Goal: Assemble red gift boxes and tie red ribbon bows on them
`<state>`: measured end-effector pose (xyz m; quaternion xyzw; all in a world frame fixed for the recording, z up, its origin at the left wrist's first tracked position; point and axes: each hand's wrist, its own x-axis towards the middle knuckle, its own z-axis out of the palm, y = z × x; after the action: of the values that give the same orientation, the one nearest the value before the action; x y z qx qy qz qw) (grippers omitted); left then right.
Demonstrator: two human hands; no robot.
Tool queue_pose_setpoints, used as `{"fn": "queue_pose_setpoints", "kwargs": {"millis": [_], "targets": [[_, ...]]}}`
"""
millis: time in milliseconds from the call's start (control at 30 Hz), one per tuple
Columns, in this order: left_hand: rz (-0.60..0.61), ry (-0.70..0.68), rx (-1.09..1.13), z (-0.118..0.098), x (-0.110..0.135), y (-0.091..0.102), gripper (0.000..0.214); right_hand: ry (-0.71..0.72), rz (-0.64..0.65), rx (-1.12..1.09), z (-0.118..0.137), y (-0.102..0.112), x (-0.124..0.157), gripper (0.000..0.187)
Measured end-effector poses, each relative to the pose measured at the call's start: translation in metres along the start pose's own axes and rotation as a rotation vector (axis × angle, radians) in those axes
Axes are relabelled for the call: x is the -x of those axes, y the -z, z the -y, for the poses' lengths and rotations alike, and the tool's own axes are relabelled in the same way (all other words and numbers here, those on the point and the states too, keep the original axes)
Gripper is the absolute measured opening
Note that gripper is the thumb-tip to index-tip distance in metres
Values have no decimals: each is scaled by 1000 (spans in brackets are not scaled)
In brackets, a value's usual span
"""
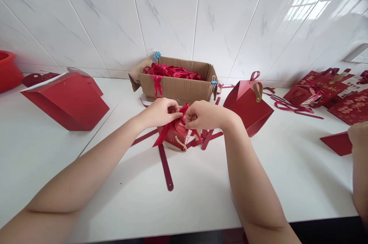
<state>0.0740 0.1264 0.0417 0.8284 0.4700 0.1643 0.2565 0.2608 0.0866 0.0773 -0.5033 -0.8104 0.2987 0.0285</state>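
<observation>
A small red gift box (pixel 176 137) with a gold rope handle (pixel 178 149) sits on the white table in front of me. Red ribbon (pixel 164 133) is tied over its top, with one tail hanging at the left. My left hand (pixel 165 112) pinches the ribbon at the top of the box. On the other side, my right hand (pixel 201 115) has its fingers curled closed on the ribbon. A round red tag (pixel 181 123) shows between the hands. Dark red strap strips (pixel 166 167) lie under and around the box.
Behind the box stands a cardboard box (pixel 181 90) of red ribbons with blue binder clips. Larger red boxes stand left (pixel 67 102) and right (pixel 248 110). Red printed gift bags (pixel 319 87) are at the far right, where another person's hand (pixel 358 136) holds a red piece.
</observation>
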Motion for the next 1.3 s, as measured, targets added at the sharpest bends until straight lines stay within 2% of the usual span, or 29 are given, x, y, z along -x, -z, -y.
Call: {"fn": "queue_pose_setpoints", "kwargs": {"millis": [233,533,667,733,800,900,933,1000,1067,1167,1300], "targets": [[-5,-33,-35,2,0,-2,21,27,41,-31,0,-5,-5,12],[-46,-48,-72,1,0,-9,18,18,94,-65,3,-9,-6,15],[3,-40,-26,-1,1,-3,22,-3,108,-113,4,-6,-1,22],[35,-13,27,0,2,7,29,-26,58,-94,1,-3,2,31],[28,19,65,2,5,19,37,-27,-115,-45,-3,0,3,31],[51,37,3,9,9,37,33,52,-417,-14,-12,-1,-2,13],[90,27,-47,11,11,40,33,96,-465,-19,-14,-2,-5,22],[174,-9,-141,14,13,43,36,192,-483,-29,-17,-6,-12,38],[208,-40,-190,13,13,41,36,278,-445,-51,-17,-9,-17,42],[188,-63,-200,11,12,35,30,355,-387,-95,-13,-12,-21,31],[142,-122,-150,11,10,32,26,321,-363,-108,-11,-12,-20,16]]}}
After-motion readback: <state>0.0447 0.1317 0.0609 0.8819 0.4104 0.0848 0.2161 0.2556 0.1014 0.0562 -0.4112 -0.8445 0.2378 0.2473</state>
